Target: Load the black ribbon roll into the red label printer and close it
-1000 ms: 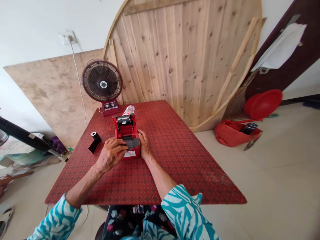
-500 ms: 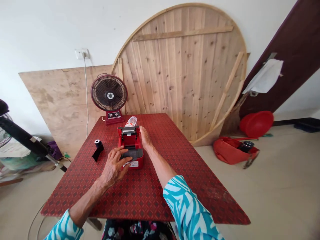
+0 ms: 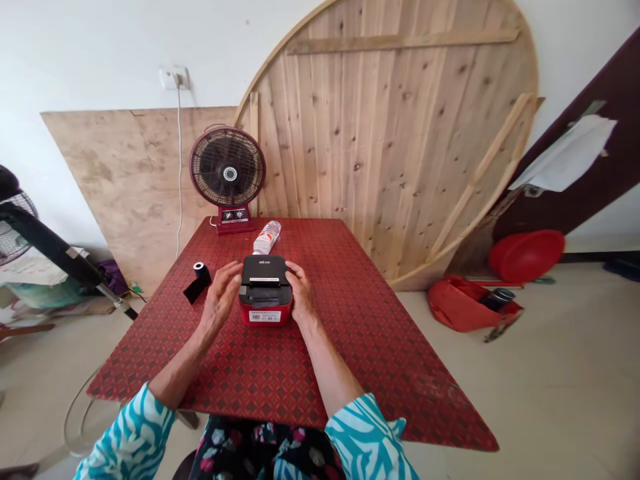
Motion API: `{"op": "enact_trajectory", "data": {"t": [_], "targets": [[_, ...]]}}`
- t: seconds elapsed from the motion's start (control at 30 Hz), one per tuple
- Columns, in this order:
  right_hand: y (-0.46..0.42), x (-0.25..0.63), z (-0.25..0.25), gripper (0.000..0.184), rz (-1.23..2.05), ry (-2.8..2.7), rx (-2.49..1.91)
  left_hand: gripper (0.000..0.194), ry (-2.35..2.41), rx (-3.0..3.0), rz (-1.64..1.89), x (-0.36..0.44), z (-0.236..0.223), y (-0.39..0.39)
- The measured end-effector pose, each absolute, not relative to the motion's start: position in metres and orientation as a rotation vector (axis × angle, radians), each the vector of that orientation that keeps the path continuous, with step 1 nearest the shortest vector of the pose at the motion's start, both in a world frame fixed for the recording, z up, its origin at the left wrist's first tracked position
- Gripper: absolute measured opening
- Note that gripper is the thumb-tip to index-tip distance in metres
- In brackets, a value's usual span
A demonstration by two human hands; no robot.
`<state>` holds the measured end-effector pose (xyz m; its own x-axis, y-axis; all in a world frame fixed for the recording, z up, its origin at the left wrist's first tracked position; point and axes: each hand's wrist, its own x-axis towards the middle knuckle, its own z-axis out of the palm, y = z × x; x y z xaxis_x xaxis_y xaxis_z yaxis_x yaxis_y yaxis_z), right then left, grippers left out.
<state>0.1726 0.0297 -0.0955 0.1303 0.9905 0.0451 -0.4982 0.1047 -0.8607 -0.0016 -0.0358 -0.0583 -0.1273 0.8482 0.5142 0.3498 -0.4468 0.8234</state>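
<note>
A small red and black label printer (image 3: 266, 300) stands on the table with its black lid (image 3: 265, 267) down and a white sticker on its front. My left hand (image 3: 220, 293) is at its left side, fingers stretched out and holding nothing, the tips close to the lid's edge. Against the right side rests my right hand (image 3: 302, 293), its slightly bent fingers touching the lid's right edge. Left of the printer lies a small roll of black ribbon (image 3: 200, 280) with a loose end. Behind the printer a clear plastic bottle (image 3: 267, 235) lies on its side.
A red patterned table (image 3: 360, 360) bears these things, with a dark red fan (image 3: 229, 175) at its back left. A large round wooden board (image 3: 390, 147) leans on the wall. On the floor at right are a red bag (image 3: 455, 307) and a red basin (image 3: 530, 255).
The printer's lid, raised before, is now down. My left hand has moved off the printer's front to its left side. My right hand has come down along the right side. The view has shifted slightly.
</note>
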Motion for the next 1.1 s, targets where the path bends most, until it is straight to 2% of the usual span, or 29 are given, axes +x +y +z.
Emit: {"op": "enact_trajectory", "data": {"t": [0.17, 0.33, 0.57, 0.77, 1.1], "targets": [[0.028, 0.174, -0.096, 0.039, 1.264, -0.751, -0.844, 0.062, 1.181, 0.950, 1.528, 0.007, -0.070, -0.003], [0.030, 0.176, -0.102, 0.044, 1.244, -0.855, -0.872, 0.074, 1.104, 0.767, 1.501, 0.014, -0.074, 0.001], [0.029, 0.177, -0.105, 0.048, 1.260, -0.876, -0.859, 0.074, 1.079, 0.790, 1.496, 0.016, -0.073, -0.002], [0.030, 0.177, -0.109, 0.051, 1.228, -0.880, -0.882, 0.067, 0.951, 0.792, 1.442, 0.012, -0.080, -0.011], [0.028, 0.173, -0.138, 0.046, 1.119, -0.905, -0.944, 0.069, 0.894, 0.858, 1.308, -0.009, -0.081, -0.013]]}}
